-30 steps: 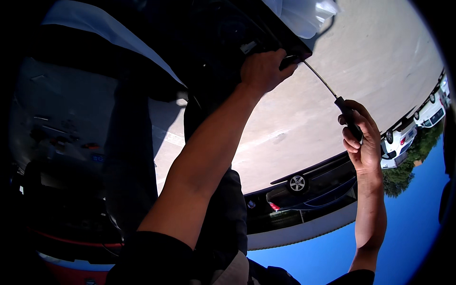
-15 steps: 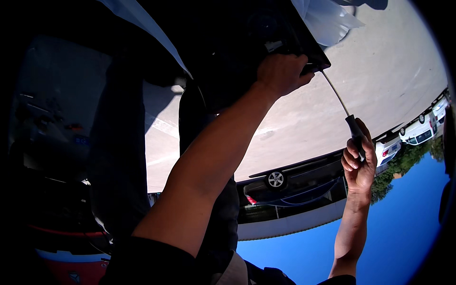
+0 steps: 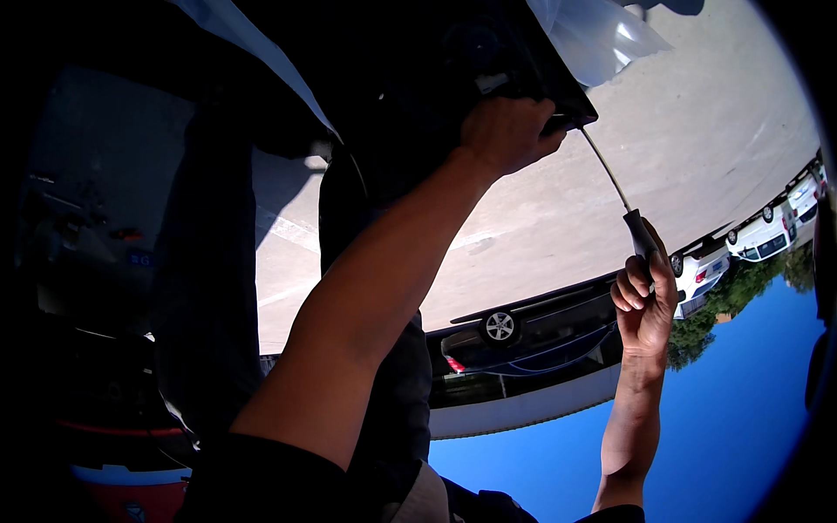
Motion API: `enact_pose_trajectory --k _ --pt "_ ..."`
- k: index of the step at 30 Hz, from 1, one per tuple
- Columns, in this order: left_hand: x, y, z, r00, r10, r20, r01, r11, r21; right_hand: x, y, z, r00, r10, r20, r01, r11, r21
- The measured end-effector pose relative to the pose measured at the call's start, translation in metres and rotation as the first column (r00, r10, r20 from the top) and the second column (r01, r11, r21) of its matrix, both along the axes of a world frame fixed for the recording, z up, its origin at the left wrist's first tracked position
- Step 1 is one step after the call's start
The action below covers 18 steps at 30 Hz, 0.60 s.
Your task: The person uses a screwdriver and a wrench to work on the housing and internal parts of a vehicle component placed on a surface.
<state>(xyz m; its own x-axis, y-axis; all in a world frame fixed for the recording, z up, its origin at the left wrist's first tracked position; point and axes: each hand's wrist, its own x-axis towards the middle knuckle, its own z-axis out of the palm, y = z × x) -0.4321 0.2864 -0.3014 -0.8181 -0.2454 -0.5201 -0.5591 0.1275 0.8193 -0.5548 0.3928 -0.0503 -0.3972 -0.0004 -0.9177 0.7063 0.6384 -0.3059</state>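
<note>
My left hand (image 3: pixel 510 135) grips the edge of a dark panel (image 3: pixel 523 61) near its lower right corner, fingers curled over it. My right hand (image 3: pixel 643 292) is closed round the black handle of a long, thin screwdriver (image 3: pixel 634 222), whose metal shaft reaches up-left to that corner beside my left fingers. Where the tip rests exactly is hidden in shadow. A translucent plastic sheet (image 3: pixel 593 44) hangs just beyond the panel's edge.
My legs in dark trousers stand over pale concrete (image 3: pixel 689 122). Small tools lie in shade at left (image 3: pixel 126 234). A dark parked car (image 3: pixel 532 336), a row of white cars (image 3: pixel 758 235), trees and sky show toward the lower right.
Over the last second the panel, plastic and my left hand have shifted right and slightly down in view. My right hand is lower, still holding the screwdriver at the same corner.
</note>
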Motion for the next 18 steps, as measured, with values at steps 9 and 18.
enact_pose_trajectory --k 9,18 --pt "0.006 0.005 0.015 0.993 -0.12 0.02 0.122 0.981 -0.15 -0.01 0.001 0.002 0.768 0.64 -0.021 -0.603 0.734 0.313" --pt "0.004 -0.047 0.064 0.8 -0.52 0.3 0.575 0.807 -0.135 -0.002 -0.001 -0.007 0.816 0.57 -0.09 -0.542 0.811 0.219"
